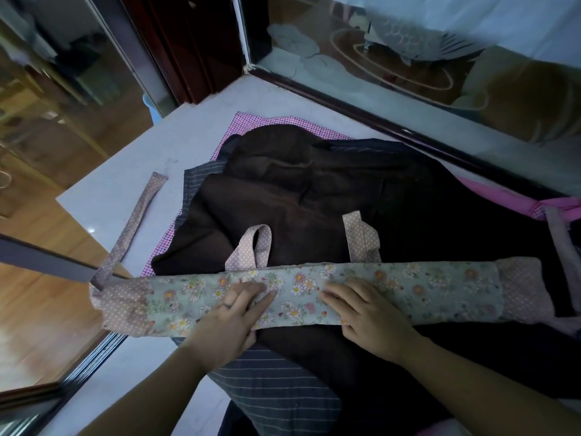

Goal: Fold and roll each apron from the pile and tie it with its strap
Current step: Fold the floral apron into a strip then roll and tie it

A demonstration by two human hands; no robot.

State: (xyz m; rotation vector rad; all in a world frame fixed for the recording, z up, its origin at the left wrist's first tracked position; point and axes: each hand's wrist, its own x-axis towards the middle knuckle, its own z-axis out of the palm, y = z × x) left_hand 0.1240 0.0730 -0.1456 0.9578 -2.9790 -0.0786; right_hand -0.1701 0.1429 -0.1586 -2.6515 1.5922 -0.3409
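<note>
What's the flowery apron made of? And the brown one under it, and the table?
Flowery apron: thin woven cloth, probably cotton, matte; it folds flat and shows printed daisies. Brown apron: thicker, softer cloth, maybe corduroy; it looks fuzzy with deep rumples. Table: hard, smooth, pale grey, perhaps stone or laminate; a small light spot shines on it.

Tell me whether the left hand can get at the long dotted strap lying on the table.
Probably yes. The strap lies bare on the table, left of the pile, with nothing over it. The left hand, pressing flat on the folded floral apron, holds nothing and is on that side.
</note>
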